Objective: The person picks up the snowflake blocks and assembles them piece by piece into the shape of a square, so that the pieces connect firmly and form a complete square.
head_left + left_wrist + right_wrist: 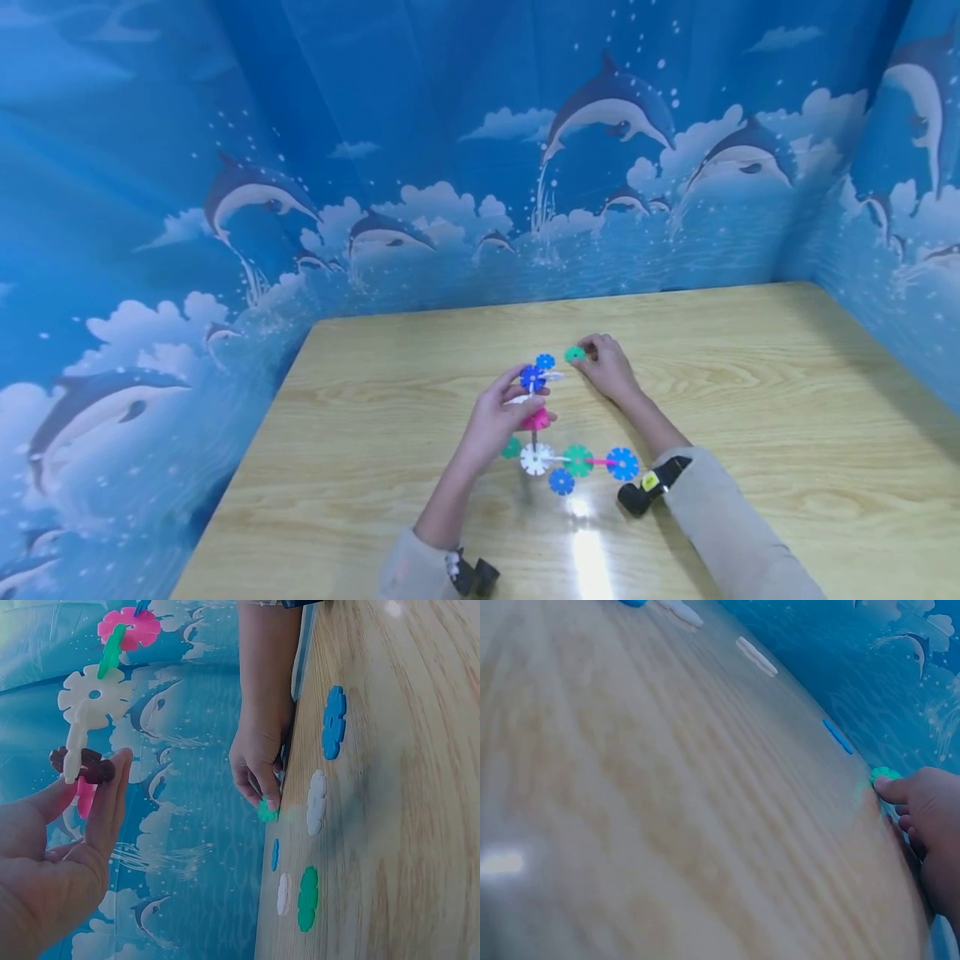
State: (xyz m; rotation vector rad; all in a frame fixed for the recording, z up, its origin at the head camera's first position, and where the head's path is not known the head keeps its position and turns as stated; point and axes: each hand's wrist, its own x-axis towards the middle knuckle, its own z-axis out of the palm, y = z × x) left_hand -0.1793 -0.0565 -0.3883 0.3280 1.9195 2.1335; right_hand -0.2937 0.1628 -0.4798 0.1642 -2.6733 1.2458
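My left hand (491,423) holds a chain of linked plastic snowflake discs above the table, with its fingers at a pink disc (535,417) and a brown disc (96,766). From there the chain runs through a white disc (536,459), a green disc (577,460) and a pink one seen edge-on to a blue disc (622,463) at its right end. A dark blue disc (532,378) shows by the left fingertips. Near the table's far side, my right hand (611,369) pinches a loose green snowflake disc (575,354) between thumb and fingers.
Several loose discs lie flat on the wooden table (735,375), among them a small blue one (545,361), a white one (316,802), a green one (307,898) and a blue one (561,481). A blue dolphin-print curtain (450,250) stands behind the table.
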